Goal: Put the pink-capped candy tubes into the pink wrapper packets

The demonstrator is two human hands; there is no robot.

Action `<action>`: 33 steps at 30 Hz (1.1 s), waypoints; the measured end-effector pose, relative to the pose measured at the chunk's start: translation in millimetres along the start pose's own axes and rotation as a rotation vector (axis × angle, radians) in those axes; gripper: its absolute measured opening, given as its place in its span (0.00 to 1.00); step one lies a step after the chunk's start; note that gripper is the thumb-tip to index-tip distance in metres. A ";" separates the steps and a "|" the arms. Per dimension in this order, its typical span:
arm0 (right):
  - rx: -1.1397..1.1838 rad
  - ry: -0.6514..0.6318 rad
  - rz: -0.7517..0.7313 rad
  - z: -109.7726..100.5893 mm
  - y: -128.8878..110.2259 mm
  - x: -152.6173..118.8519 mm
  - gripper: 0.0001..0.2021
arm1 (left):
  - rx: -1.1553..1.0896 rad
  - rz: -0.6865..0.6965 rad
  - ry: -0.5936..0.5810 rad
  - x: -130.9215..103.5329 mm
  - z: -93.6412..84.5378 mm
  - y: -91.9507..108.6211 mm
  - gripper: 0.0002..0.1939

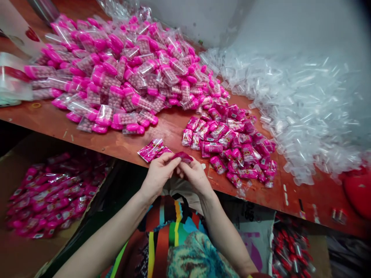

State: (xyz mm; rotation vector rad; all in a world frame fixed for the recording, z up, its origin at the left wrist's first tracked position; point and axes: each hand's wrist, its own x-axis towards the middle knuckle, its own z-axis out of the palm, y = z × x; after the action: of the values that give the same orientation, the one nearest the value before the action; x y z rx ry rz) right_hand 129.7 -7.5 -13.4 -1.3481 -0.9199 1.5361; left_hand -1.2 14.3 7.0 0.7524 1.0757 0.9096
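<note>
Close together at the table's front edge, my left hand (159,173) and my right hand (194,174) pinch a small dark pink wrapper (182,156) between thumbs and fingers. Flat printed pink wrappers (151,150) lie on the table just beyond my left hand. To the right of my hands is a pile of pink wrapped packets (228,141). Behind, a large heap of clear containers with pink caps and small pink balls (116,73) covers the table's left and middle.
Clear empty containers (284,96) are heaped at the right of the red-brown table (127,148). Below left, a cardboard box (68,239) holds pink packets. Red-capped items (291,247) sit in a box below right. A red object (359,193) rests at the right edge.
</note>
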 end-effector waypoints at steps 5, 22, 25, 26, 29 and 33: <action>-0.078 -0.003 -0.057 -5.5 -11.8 -3.2 0.16 | 0.072 0.034 0.044 -1.4 -12.2 3.9 0.12; -0.839 -0.053 -0.693 63.3 -30.9 56.6 0.16 | -0.340 0.024 0.262 6.5 -47.2 32.8 0.15; -0.919 -0.175 -0.711 72.1 -38.8 74.1 0.16 | -0.386 0.041 0.297 6.2 -66.8 38.3 0.14; -0.903 -0.215 -0.701 75.2 -42.1 80.7 0.16 | -0.392 0.061 0.333 6.4 -73.8 39.5 0.14; -0.826 -0.170 -0.699 89.4 -52.1 103.6 0.12 | -0.379 0.142 0.483 10.8 -93.5 42.0 0.15; -1.043 -0.062 -0.803 121.9 -59.8 132.5 0.13 | -0.412 0.192 0.582 26.2 -110.9 43.4 0.16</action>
State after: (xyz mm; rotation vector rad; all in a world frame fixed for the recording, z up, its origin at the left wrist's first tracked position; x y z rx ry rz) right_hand 12.6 139.4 13.2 -1.2820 -2.1377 0.4299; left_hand -111.8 65.4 0.2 0.2455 1.2696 1.5168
